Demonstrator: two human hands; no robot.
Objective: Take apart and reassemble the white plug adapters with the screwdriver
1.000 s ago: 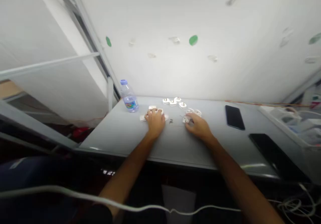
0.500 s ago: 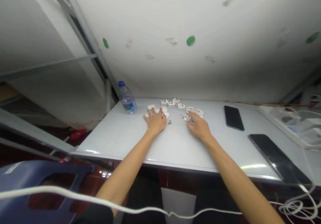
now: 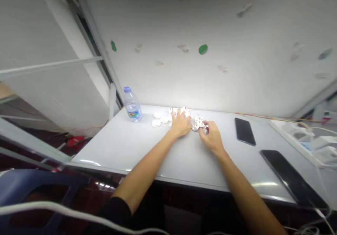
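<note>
My left hand [image 3: 181,125] lies with fingers spread over a group of white plugs [image 3: 185,111] near the back of the table. The hand partly hides them. To its left are several smooth white plug covers [image 3: 156,123]. My right hand [image 3: 211,136] is closed, thumb and fingers together, beside white plug parts [image 3: 198,122]. A thin metal-shafted tool [image 3: 199,116] points up and left from its fingers; the handle is mostly hidden, so its exact kind is unclear.
A water bottle [image 3: 133,106] stands at the table's back left. On the right lie a black phone [image 3: 244,131], a larger black device [image 3: 291,175] with a cable, and a white tray [image 3: 295,142] of white items. A blue chair [image 3: 47,184] is at lower left.
My left hand has moved right, off the smooth covers and onto the plugs. My right hand stays by the plug parts, and the thin shaft now points more upward.
</note>
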